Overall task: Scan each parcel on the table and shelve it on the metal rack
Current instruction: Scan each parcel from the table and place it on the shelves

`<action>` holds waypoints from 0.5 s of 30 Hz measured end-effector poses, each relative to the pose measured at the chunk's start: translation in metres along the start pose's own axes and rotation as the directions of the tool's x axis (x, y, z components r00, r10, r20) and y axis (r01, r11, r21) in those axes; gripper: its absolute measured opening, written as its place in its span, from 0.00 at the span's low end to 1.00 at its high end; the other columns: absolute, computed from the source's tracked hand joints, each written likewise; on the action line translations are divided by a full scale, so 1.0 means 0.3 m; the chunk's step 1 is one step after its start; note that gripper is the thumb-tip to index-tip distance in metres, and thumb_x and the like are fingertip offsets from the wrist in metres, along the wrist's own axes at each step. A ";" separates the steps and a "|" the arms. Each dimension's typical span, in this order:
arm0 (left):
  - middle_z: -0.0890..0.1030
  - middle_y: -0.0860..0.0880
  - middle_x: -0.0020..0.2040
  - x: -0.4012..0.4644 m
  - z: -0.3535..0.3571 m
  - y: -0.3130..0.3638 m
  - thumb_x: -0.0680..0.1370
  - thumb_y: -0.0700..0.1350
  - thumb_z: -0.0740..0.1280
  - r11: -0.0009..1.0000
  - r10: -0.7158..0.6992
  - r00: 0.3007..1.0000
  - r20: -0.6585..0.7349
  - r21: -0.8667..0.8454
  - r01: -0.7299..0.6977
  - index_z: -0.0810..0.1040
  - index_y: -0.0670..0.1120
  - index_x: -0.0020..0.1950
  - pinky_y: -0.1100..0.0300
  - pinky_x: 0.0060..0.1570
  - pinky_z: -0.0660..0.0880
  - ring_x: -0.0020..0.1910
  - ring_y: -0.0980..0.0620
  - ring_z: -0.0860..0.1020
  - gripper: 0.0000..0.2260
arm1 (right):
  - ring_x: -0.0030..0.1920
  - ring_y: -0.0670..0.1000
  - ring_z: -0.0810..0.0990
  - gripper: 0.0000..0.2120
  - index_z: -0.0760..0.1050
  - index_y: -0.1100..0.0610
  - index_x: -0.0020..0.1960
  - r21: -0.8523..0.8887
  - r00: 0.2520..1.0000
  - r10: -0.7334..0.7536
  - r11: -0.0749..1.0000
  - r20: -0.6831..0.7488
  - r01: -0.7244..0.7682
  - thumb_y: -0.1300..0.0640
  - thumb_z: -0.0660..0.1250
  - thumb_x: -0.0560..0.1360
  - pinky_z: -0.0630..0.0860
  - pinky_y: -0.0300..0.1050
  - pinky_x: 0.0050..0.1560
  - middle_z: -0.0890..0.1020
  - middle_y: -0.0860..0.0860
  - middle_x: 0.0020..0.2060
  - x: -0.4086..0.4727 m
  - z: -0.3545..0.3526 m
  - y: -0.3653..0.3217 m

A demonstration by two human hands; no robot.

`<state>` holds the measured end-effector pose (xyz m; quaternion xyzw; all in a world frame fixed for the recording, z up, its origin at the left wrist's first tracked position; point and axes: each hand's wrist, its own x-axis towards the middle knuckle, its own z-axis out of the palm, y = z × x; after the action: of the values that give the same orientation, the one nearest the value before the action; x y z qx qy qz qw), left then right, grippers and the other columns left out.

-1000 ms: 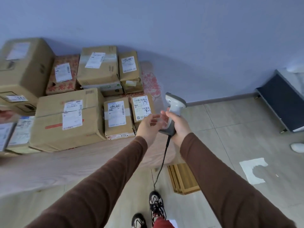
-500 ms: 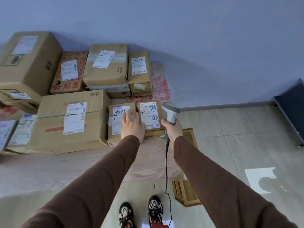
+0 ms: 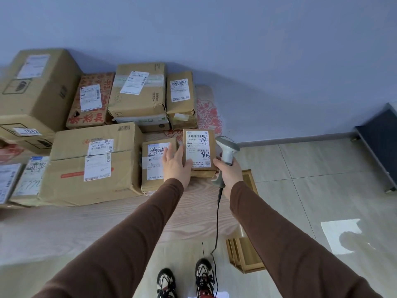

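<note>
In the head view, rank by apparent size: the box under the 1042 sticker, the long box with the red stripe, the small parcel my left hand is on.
1. Long red-striped box
2. 1042 box, close; cropped, unsure
3. Small parcel

Pale wooden table [image 3: 107, 222]; taped cardboard parcels [image 3: 90, 164] crowd its far side

The big left box [image 3: 32, 91] carries a "1042" sticker; the wide carton's [image 3: 92, 164] label reads "507 P804 304".

parcel depot | labelled cartons [image 3: 92, 164] | barcode scanner [image 3: 226, 151]
</note>
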<state>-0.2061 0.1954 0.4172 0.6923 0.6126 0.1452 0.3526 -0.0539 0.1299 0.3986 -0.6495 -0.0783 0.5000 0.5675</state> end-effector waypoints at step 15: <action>0.80 0.52 0.71 -0.222 -0.565 0.246 0.84 0.48 0.67 0.451 0.198 0.979 0.039 -0.891 -0.055 0.60 0.56 0.84 0.60 0.67 0.76 0.66 0.56 0.81 0.30 | 0.60 0.54 0.85 0.17 0.78 0.52 0.63 0.159 0.871 -0.453 0.890 0.188 0.428 0.63 0.74 0.77 0.80 0.61 0.64 0.87 0.51 0.58 -0.443 0.221 -0.475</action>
<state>-0.2723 0.1845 0.6019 0.4606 0.3690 0.4197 0.6896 -0.1013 0.1336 0.5988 -0.5219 -0.2585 0.4297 0.6900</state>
